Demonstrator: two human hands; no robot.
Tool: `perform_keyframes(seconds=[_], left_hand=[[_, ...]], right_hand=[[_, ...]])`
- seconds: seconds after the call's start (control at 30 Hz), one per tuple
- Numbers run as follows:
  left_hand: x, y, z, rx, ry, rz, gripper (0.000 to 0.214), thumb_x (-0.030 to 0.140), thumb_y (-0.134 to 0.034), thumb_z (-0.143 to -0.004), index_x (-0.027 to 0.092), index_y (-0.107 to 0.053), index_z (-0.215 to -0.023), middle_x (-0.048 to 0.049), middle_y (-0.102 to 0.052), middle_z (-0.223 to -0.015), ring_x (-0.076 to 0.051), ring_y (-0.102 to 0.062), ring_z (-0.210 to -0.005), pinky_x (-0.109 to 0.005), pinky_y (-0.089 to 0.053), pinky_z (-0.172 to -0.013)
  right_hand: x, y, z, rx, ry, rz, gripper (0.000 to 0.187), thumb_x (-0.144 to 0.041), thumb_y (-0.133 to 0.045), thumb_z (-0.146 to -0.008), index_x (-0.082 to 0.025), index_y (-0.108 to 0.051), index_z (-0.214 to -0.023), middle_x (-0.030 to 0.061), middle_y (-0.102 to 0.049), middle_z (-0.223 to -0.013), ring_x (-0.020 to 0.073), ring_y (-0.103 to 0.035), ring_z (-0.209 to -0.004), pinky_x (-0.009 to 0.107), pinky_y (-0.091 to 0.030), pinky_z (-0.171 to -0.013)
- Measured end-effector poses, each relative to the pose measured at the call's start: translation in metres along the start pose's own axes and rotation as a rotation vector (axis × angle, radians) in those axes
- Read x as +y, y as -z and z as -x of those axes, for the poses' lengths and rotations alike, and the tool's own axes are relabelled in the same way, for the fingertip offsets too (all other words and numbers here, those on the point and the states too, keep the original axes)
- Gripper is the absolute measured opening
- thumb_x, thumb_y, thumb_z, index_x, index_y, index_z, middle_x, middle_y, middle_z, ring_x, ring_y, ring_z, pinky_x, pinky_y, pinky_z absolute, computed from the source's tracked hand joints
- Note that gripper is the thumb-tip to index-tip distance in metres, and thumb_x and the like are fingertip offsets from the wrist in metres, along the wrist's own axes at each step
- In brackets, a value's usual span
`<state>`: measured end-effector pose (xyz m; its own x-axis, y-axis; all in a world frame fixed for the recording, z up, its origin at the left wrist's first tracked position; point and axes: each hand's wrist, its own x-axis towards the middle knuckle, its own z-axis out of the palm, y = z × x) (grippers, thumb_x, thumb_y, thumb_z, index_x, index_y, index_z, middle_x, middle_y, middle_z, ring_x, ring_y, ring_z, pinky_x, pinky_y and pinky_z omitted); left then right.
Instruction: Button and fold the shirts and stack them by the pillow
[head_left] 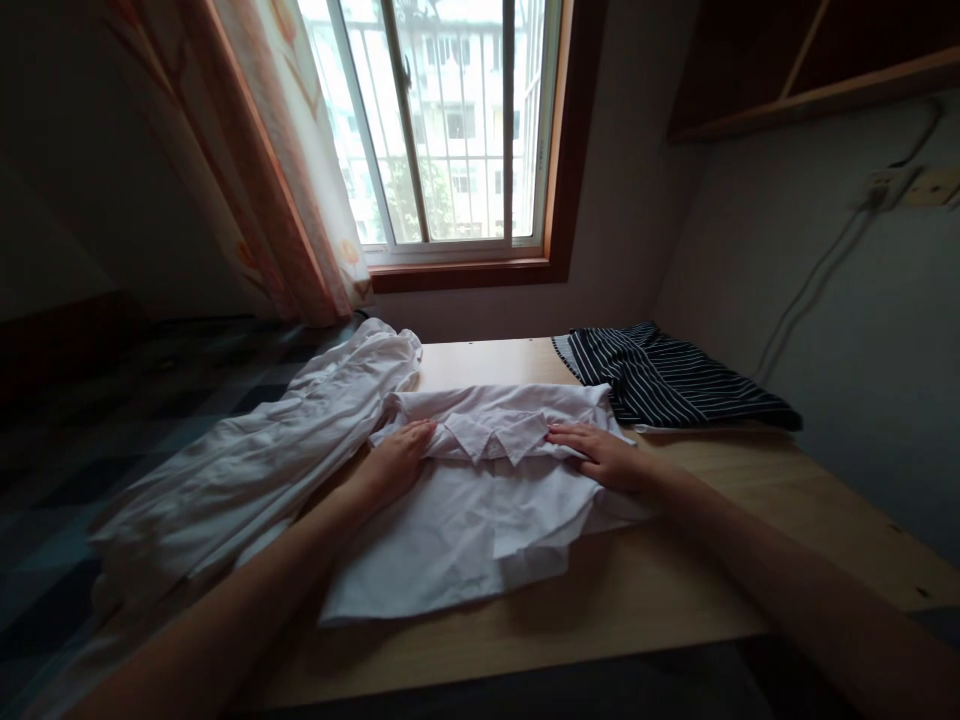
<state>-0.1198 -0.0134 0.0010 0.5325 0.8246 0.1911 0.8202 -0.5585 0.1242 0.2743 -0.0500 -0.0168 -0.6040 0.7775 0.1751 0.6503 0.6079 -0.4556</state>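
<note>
A white collared shirt (457, 545) lies on the wooden table in front of me, its upper part folded over and its pointed collar (517, 432) facing me. My left hand (405, 455) rests on the fabric left of the collar, fingers stretched out towards it. On the other side, my right hand (604, 457) lies over the shirt with fingers extended, the tips touching the collar's right edge. Both palms face down, so their undersides are hidden. The shirt's lower hem spreads towards me, with one corner layered at the right.
Another crumpled white garment (247, 470) lies along the left, over a dark checked cloth (52, 480). A black striped garment (675, 385) sits at the back right of the table (750, 480). Behind are a window (450, 130) and curtain (255, 150); a cable (806, 285) hangs on the right wall.
</note>
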Motion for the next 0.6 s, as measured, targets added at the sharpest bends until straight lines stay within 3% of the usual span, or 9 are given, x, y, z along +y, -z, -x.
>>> perform_keyframes(seconds=[0.2,0.37,0.5,0.6], left_hand=[[-0.013,-0.008,-0.019,0.046,0.015,-0.02,0.049,0.013,-0.049,-0.081,0.013,-0.055,-0.129,-0.0154,-0.061,-0.136,-0.026,-0.054,-0.131,-0.041,-0.04,-0.114],[-0.008,-0.008,-0.034,0.058,0.086,-0.023,0.045,0.009,-0.049,-0.08,0.016,-0.056,-0.124,-0.0128,-0.062,-0.133,-0.024,-0.056,-0.127,-0.038,-0.042,-0.112],[-0.007,-0.007,-0.035,0.094,0.12,-0.01,0.042,0.013,-0.052,-0.081,0.016,-0.056,-0.122,-0.0121,-0.063,-0.13,-0.025,-0.056,-0.125,-0.039,-0.042,-0.11],[-0.006,-0.005,-0.033,0.12,0.113,-0.064,0.035,0.014,-0.053,-0.079,0.018,-0.06,-0.114,-0.0115,-0.065,-0.123,-0.026,-0.056,-0.122,-0.04,-0.043,-0.109]], right_hand=[[0.026,0.008,-0.032,0.092,0.031,-0.158,0.044,-0.035,-0.058,-0.088,-0.021,-0.066,-0.13,0.0102,-0.058,-0.142,0.0275,-0.05,-0.135,0.046,-0.035,-0.116],[0.038,0.017,-0.044,0.279,-0.022,-0.059,0.035,-0.04,-0.066,-0.082,-0.02,-0.075,-0.109,0.0115,-0.071,-0.123,0.032,-0.057,-0.126,0.05,-0.038,-0.112],[0.037,0.027,-0.027,0.449,-0.132,-0.103,0.036,-0.045,-0.066,-0.081,-0.022,-0.073,-0.108,0.0105,-0.071,-0.12,0.0308,-0.061,-0.118,0.049,-0.045,-0.106],[0.033,0.037,0.0,0.456,-0.262,-0.244,0.038,-0.048,-0.058,-0.085,-0.02,-0.07,-0.108,0.0104,-0.071,-0.113,0.0264,-0.067,-0.103,0.043,-0.054,-0.091]])
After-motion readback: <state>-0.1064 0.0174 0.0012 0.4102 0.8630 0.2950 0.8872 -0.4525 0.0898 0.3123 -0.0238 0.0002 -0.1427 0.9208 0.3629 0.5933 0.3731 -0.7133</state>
